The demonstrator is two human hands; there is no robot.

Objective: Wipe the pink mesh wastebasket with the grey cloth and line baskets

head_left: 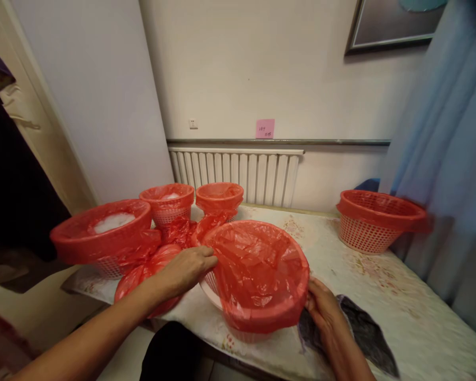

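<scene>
In front of me a pink plastic basket (pixel 211 288) stands tilted toward me near the table edge, with a red plastic bag (pixel 257 259) lining it and folded over its rim. My left hand (pixel 196 264) pinches the bag's edge at the basket's left side. At the right side of the rim, my right hand (pixel 321 301) has its fingers closed on the bag, partly hidden behind it. A knotted red bag (pixel 137 278) lies left of the basket, under my left forearm.
Left stands a lined basket (pixel 107 233) with white contents. Two more lined baskets (pixel 166 203) stand near the radiator (pixel 238 169). Another basket (pixel 373 227) is at the right by the blue curtain (pixel 440 132). Dark plastic (pixel 368 333) lies beside my right hand. A person (pixel 16 169) is at the left.
</scene>
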